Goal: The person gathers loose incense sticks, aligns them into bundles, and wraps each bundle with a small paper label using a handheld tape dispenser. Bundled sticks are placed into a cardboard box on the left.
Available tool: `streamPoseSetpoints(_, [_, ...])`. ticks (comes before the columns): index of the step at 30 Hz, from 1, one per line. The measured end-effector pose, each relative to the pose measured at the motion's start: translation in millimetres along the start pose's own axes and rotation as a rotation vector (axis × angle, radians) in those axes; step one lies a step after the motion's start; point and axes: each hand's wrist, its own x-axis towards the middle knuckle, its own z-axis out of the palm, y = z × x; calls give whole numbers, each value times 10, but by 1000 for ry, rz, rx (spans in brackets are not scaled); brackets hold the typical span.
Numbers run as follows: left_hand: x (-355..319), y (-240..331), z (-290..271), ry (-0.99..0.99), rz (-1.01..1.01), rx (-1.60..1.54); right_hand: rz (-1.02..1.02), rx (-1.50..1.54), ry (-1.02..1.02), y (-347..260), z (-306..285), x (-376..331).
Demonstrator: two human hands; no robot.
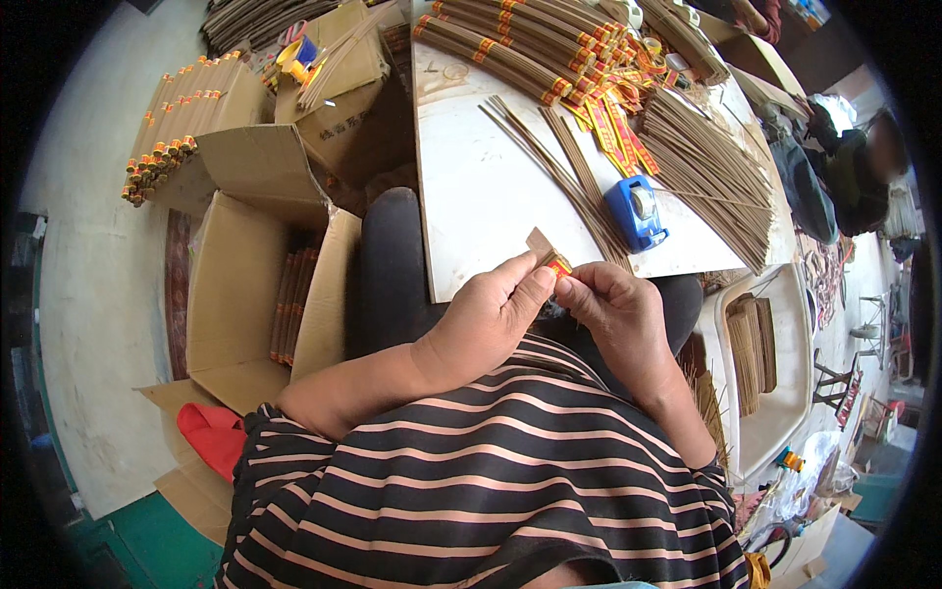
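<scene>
In front of my belly, at the near edge of the white table point(471, 216), I hold a small bundle of thin brown incense sticks point(538, 240). A red and yellow paper band point(559, 267) lies around it. My left hand point(496, 309) wraps the bundle, thumb on top by the band. My right hand point(623, 309) pinches at the band from the other side; its fingers are partly hidden. Just beyond stands a blue tape dispenser point(636, 216). Several loose incense sticks point(579, 162) and red-yellow paper strips point(618, 133) lie farther back.
Banded bundles point(520, 49) are stacked at the table's back, with a loose stick pile point(711, 177) at right. An open cardboard box point(226, 285) holds bundles at left, near another bundle stack point(186, 113). A white tub point(785, 383) stands right. Another person point(854, 187) sits beyond.
</scene>
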Motion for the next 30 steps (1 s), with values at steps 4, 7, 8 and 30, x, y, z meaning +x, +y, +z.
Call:
streamPoseSetpoints(4, [-10, 38, -5, -9, -24, 5, -8, 70, -60, -4, 2, 4])
streamPoseSetpoints(7, [-11, -16, -9, -34, -5, -24, -51, 124, -84, 103, 24, 7])
streamPoseSetpoints(8, [-9, -27, -14, -41, 2, -36, -63, 135, -90, 123, 28, 12])
streamPoseSetpoints(30, [-47, -7, -46, -295, -125, -375, -168, 416, -410, 206, -213, 108])
